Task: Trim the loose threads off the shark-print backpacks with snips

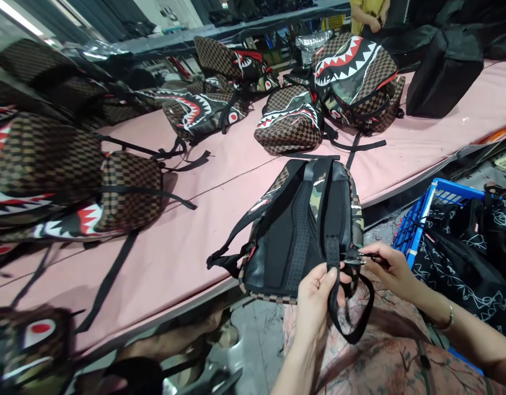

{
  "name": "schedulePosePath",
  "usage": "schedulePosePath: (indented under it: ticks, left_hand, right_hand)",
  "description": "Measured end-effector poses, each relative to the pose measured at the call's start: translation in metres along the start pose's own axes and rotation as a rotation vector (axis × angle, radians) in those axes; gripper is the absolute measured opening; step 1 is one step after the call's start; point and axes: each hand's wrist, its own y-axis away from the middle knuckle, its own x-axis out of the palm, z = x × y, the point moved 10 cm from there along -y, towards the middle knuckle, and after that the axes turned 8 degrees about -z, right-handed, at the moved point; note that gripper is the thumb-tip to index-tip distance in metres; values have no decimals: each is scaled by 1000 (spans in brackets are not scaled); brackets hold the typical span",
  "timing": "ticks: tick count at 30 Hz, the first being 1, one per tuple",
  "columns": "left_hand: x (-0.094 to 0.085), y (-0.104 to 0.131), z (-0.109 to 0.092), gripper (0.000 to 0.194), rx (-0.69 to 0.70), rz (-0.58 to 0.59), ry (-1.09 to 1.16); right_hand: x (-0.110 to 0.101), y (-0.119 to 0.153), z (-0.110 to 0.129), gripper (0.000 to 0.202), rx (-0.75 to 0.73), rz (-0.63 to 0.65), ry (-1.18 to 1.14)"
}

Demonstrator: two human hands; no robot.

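A backpack (294, 230) lies with its black padded back facing up at the table's near edge. My left hand (314, 291) is closed on one of its black shoulder straps (333, 247), near the lower end. Below the fingers, a loop of black webbing (370, 307) hangs down past the table edge. Thread snips (354, 262) are in my right hand (390, 269), their metal blades pointing left beside the strap. The blade tips are close to the webbing; whether they touch it I cannot tell.
Checkered backpacks with shark-mouth prints (291, 120) stand on the pink-covered table (220, 214), several more at left (129, 192). At right is a blue crate (421, 230) of black bags. A person in yellow (365, 16) stands at the back.
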Motion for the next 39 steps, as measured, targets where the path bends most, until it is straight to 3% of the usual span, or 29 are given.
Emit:
schedulePosePath:
  ticks: [5, 10, 15, 20, 22, 26, 28, 30, 32, 36, 39]
  left_hand:
    - [-4, 6, -4, 26, 53, -59, -114]
    - [-4, 6, -2, 27, 75, -57, -179]
    - [-4, 4, -4, 27, 87, -60, -135]
    - [0, 6, -6, 25, 74, -32, -112]
    - [4, 6, -2, 22, -11, 34, 36]
    - [30, 15, 5, 20, -258, 343, 440]
    - [43, 24, 10, 20, -371, 481, 503]
    - [51, 28, 18, 20, -421, 523, 452]
    - [43, 21, 22, 23, -333, 407, 356]
    - [-8, 2, 5, 29, 40, -51, 82]
    - [-29, 0, 0, 26, 111, -194, -66]
  right_hand:
    - [18, -7, 20, 19, -162, 41, 92]
    - [19, -7, 29, 16, -282, 23, 117]
    - [9, -7, 20, 12, -186, -44, 58]
    - [12, -6, 22, 15, -203, 2, 37]
    - [10, -8, 18, 15, -146, -15, -40]
    - [13, -15, -12, 28, 198, -89, -366]
    - [30, -19, -19, 34, 331, -15, -512]
    - [44, -22, -20, 30, 422, 54, -570]
    - [48, -25, -22, 30, 492, 46, -578]
    - [50, -29, -22, 30, 513, 46, -503]
    - [46, -29, -19, 22, 434, 61, -341]
